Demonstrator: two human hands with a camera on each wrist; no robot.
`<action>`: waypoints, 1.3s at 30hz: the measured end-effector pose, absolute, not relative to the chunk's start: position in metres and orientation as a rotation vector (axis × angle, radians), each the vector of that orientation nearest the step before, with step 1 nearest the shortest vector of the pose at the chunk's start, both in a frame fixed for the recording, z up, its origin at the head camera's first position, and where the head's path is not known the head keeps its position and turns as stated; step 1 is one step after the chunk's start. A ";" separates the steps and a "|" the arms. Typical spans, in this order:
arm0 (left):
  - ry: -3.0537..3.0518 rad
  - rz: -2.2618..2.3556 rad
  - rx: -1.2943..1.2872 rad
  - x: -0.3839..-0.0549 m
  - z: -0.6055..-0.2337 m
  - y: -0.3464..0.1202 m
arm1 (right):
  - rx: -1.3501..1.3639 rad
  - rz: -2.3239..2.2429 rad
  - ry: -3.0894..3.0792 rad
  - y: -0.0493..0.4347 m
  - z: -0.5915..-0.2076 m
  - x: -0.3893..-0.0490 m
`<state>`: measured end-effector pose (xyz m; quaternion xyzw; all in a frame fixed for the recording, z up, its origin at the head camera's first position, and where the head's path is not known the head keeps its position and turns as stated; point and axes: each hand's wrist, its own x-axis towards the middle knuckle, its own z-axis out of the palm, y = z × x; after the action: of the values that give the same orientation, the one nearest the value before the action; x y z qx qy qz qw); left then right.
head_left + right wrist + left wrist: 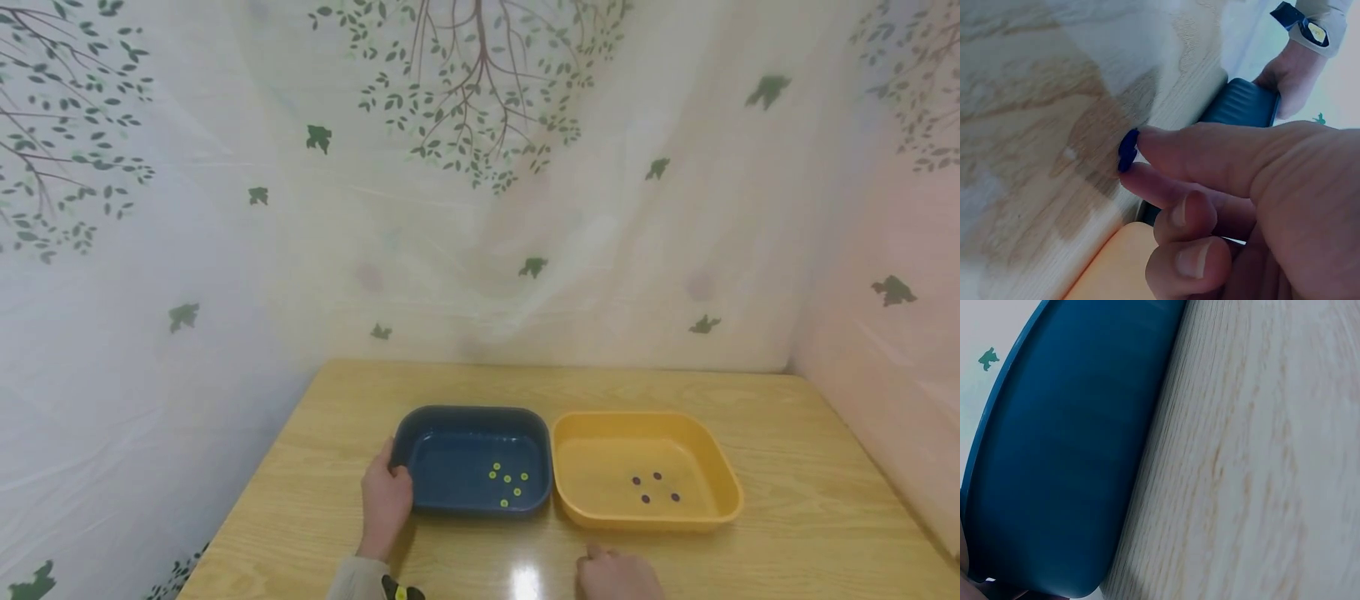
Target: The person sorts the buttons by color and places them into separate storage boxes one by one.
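Note:
My left hand (386, 502) grips the left end of a dark blue tray (446, 471), its thumb over the rim. Several yellow-green buttons (507, 479) lie on the right side of that tray. Several dark purple buttons (646, 499) lie in a yellow tray (592, 467) next to it. In front of the yellow tray, my right hand (618, 575) is low over the table. The right wrist view shows thumb and forefinger pinching a small dark blue button (1127, 151) above the wood, with the other fingers curled. The left wrist view shows mostly the blue tray's outer wall (1072, 444).
Both trays stand side by side on a light wooden table (810, 467). Behind and at both sides hangs a pale cloth (450, 275) printed with branches and leaves. A dark band with a yellow face (403, 592) sits at my left wrist.

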<state>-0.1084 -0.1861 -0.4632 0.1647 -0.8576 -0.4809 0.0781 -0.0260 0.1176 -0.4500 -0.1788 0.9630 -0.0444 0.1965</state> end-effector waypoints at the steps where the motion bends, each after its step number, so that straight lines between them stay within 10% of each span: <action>1: -2.567 -1.443 0.497 -0.108 -0.463 -0.186 | -0.498 -0.131 2.698 0.119 -0.450 -0.026; 39: -2.562 -1.447 0.501 -0.111 -0.468 -0.187 | -0.500 -0.155 2.750 0.122 -0.450 -0.027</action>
<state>-0.1111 -0.1869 -0.4684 0.1674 -0.8558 -0.4833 0.0783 -0.0269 0.1225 -0.4504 -0.1759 0.9680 -0.0547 0.1703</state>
